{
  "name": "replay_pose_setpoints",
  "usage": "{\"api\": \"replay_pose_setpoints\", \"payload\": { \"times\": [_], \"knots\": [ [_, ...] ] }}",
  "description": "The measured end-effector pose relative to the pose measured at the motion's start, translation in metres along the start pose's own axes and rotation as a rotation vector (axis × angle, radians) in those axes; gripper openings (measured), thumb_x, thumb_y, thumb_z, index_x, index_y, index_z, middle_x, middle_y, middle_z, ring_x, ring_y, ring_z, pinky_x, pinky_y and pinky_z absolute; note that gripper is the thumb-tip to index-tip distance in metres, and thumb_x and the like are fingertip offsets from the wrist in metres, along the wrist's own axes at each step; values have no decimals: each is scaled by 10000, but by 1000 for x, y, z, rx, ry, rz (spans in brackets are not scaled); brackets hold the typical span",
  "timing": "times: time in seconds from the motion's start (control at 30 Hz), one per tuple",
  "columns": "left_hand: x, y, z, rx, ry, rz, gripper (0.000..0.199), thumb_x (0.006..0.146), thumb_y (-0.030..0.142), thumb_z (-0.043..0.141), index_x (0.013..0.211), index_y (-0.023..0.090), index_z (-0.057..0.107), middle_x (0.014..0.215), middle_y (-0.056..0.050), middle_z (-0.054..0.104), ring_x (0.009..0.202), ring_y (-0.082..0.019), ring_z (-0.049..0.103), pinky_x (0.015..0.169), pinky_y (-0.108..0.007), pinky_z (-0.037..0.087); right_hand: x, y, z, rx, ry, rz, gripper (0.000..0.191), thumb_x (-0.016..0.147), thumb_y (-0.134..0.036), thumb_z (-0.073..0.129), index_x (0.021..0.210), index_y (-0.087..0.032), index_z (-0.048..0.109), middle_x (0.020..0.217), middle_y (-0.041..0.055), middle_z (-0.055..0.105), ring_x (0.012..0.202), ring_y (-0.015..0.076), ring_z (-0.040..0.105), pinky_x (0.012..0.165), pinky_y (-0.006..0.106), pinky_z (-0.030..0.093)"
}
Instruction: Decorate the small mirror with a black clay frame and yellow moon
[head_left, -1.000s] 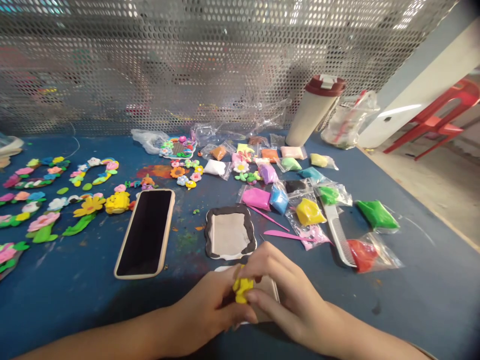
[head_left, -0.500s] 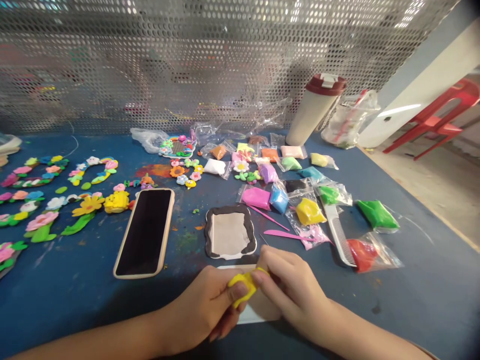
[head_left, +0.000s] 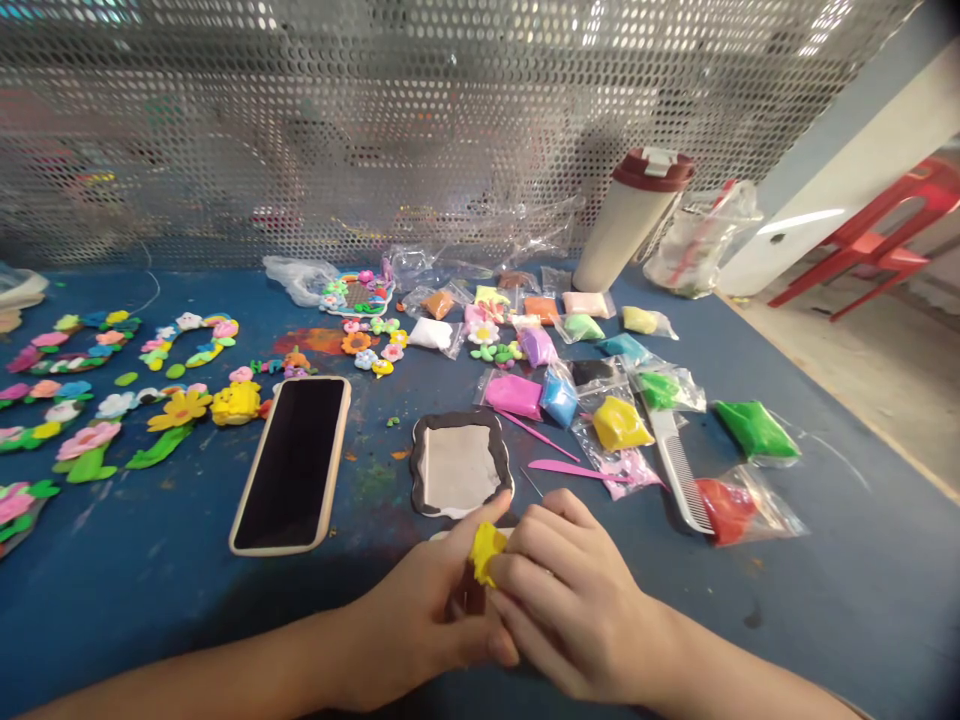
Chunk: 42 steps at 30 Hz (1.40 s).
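A lump of yellow clay is pinched in the fingers of my right hand. Just left of it, my left hand touches my right fingers, its thumb stretched below the clay and its forefinger raised behind it; whether it also grips the clay is partly hidden. Both hands are over a pale board, mostly covered by them. Beyond them lies a wavy frame with a black clay border around a grey-white middle. Two pink tools, one a knife, lie to the right.
A phone lies left of the frame. Flower-covered clay pieces spread across the left. Bagged clay, a white comb and a tilted tumbler are on the right. A perforated metal screen stands behind.
The yellow clay has gone from being stretched between both hands to a compact lump at my right fingertips. My left hand has opened out, and my right hand has shifted slightly lower.
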<state>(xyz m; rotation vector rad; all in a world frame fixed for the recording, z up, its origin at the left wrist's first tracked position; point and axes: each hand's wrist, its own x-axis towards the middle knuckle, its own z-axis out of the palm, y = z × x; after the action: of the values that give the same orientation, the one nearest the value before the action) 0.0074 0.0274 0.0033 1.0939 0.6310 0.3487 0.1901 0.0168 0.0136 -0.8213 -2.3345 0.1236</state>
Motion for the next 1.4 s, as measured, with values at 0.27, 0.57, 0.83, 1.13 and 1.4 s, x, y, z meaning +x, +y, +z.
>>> {"api": "replay_pose_setpoints", "payload": {
  "times": [0.27,0.57,0.83,1.13,1.4],
  "knots": [
    [-1,2,-4,249,-62,114,779,779,789,302,768,97,659,647,-33,530,564,-113,446,523,-233,324,-5,6,8,-198,78,71,381,908,-433,515,619,-196,443,536,-23,453,512,125,355,560,298,269],
    [2,-5,-4,-51,67,9,597,856,508,585,1332,199,400,568,59,543,446,-82,509,464,-175,333,-5,9,6,-99,116,42,276,898,-427,559,804,-170,519,714,32,605,647,153,511,624,301,348],
    [-1,-8,-5,7,60,-9,482,781,622,589,828,148,513,634,-3,622,465,-71,521,461,-161,363,-4,11,11,-18,30,106,553,891,-657,348,609,-188,426,540,-23,446,507,117,346,532,288,250],
    [0,-5,-2,164,32,-61,616,762,753,451,667,148,515,437,30,479,356,-70,432,363,-151,312,-5,3,6,303,-152,69,425,995,-368,307,653,-183,479,602,11,528,550,127,426,553,285,305],
    [4,0,-9,-125,115,46,476,904,585,419,791,140,543,594,-29,620,398,-69,490,405,-159,356,-8,13,7,613,151,610,258,971,-329,437,936,-213,665,834,24,650,773,138,597,678,253,459]
  ]
}}
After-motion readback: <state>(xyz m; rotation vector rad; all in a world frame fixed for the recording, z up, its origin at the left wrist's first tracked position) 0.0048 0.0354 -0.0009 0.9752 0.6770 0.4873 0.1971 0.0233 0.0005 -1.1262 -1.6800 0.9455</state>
